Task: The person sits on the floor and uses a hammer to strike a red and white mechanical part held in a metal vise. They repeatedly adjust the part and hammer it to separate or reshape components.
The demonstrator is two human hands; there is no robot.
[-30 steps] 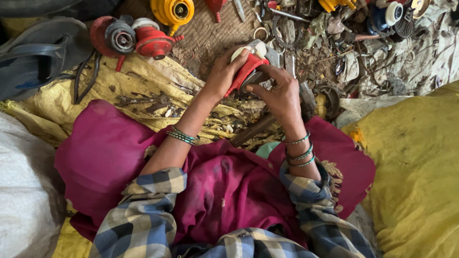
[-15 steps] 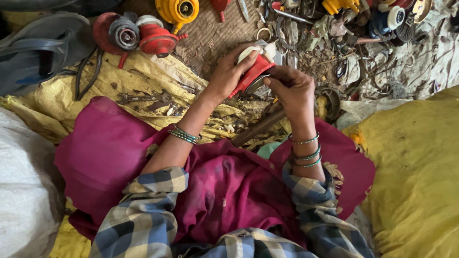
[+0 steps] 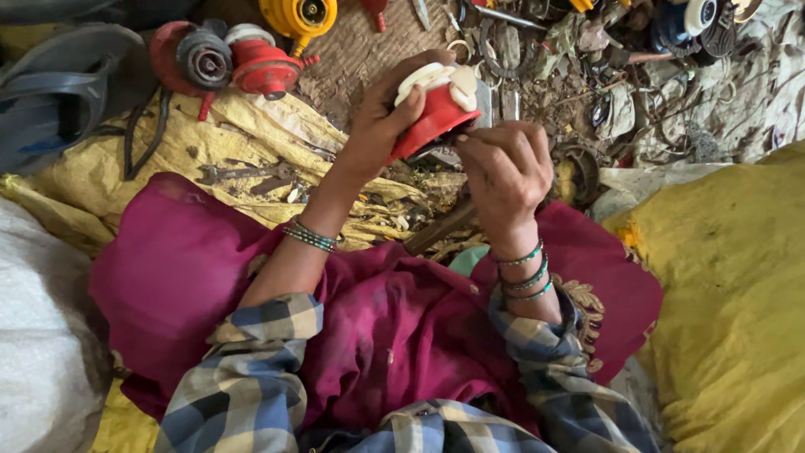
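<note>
Dirt floor (image 3: 369,50) littered with metal scrap (image 3: 587,75); yellow sacks (image 3: 729,285) around; daylight.

I note blue-and-cream plaid sleeves (image 3: 251,377), a magenta garment (image 3: 394,327), and green beaded bangles (image 3: 520,273) on both wrists.

A red plastic cup-shaped part with a white cap (image 3: 432,109) shows between the hands. The draped cloth over the lap (image 3: 369,327) is magenta, the shirt sleeves (image 3: 251,377) checked in blue, cream and grey. Thin bead bangles (image 3: 524,273) are green. The crumpled sack (image 3: 721,285) is mustard yellow, the round regulator body (image 3: 298,15) bright yellow, the rubber sandal (image 3: 54,92) dark grey-blue.
</note>
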